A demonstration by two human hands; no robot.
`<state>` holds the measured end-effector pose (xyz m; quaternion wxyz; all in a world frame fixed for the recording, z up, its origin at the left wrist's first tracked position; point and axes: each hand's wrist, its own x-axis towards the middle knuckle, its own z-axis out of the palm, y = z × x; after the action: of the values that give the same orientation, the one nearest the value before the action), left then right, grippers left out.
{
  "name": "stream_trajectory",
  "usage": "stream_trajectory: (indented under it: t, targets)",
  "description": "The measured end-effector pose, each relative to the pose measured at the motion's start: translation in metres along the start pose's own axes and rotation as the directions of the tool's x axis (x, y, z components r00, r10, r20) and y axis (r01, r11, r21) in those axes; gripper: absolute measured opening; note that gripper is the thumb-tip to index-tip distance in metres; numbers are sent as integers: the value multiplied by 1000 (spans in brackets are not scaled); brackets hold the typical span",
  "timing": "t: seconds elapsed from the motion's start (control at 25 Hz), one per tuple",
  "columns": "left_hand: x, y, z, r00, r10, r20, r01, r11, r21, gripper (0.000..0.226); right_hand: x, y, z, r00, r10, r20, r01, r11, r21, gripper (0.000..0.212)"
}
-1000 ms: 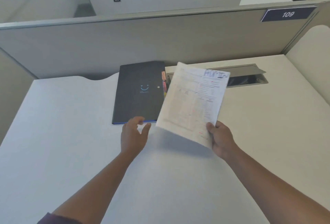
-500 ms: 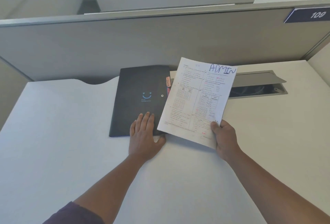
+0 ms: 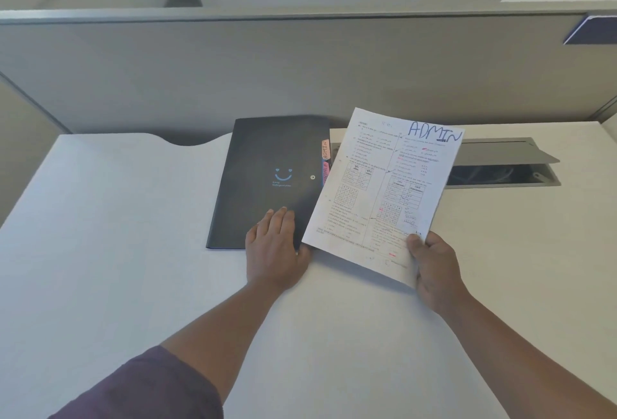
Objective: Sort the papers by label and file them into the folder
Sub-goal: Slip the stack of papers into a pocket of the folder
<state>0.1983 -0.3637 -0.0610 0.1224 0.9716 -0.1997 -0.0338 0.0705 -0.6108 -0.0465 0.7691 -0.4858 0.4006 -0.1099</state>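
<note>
A dark grey folder (image 3: 267,164) with a blue smiley lies shut on the white desk, coloured label tabs (image 3: 325,161) sticking out of its right edge. My left hand (image 3: 275,248) rests flat on the folder's near right corner, fingers straight. My right hand (image 3: 434,268) pinches the lower right corner of a printed sheet (image 3: 384,191) marked "ADMIN" in blue, held tilted above the desk and overlapping the folder's right edge. More white paper (image 3: 337,138) lies on the desk behind the held sheet, mostly hidden.
A grey cable hatch (image 3: 500,164) stands open in the desk to the right of the sheet. A grey partition wall (image 3: 300,67) runs along the desk's far edge. The white desk (image 3: 117,251) extends to the left and toward me.
My left hand moved forward from the desk onto the folder's near corner and stays flat there. The sheet in my right hand has tipped to face me more fully.
</note>
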Motion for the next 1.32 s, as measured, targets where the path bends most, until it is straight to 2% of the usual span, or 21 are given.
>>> stream_trajectory:
  t: [0.28, 0.44, 0.64, 0.76, 0.84, 0.96, 1.08, 1.24, 1.32]
  targets:
    - [5, -2, -4, 998, -2, 55, 3, 1000, -20, 79, -5, -4, 4, 1000, -8, -17, 8, 1000, 0, 21]
    - [8, -1, -5, 995, 1, 99, -4, 1000, 28, 88, -7, -4, 6, 1000, -8, -13, 8, 1000, -21, 21]
    - [9, 0, -3, 994, 11, 105, -15, 999, 37, 81, -9, -6, 6, 1000, -1, -22, 1, 1000, -18, 20]
    - [8, -2, -2, 999, -51, 9, 51, 975, -215, 78, -12, -7, 7, 999, -3, -45, 4, 1000, 19, 21]
    - [7, -2, -5, 992, -117, -55, 83, 902, -423, 70, -19, -7, 10, 996, -20, -91, 24, 999, 36, 22]
    - [3, -1, -6, 969, -246, -1, 193, 762, -619, 51, -33, -14, 14, 984, -81, -157, 83, 997, 3, 23]
    - [1, -5, -5, 953, -301, 44, 248, 685, -685, 54, -42, -36, 20, 967, -186, -176, 175, 982, -75, 23]
    - [-3, 4, -20, 955, -295, 13, 205, 630, -749, 58, -55, -64, 42, 943, -313, -116, 277, 928, -248, 23]
    - [-4, 7, -25, 960, -280, -12, 174, 629, -758, 43, -55, -70, 51, 927, -367, -81, 322, 886, -334, 24]
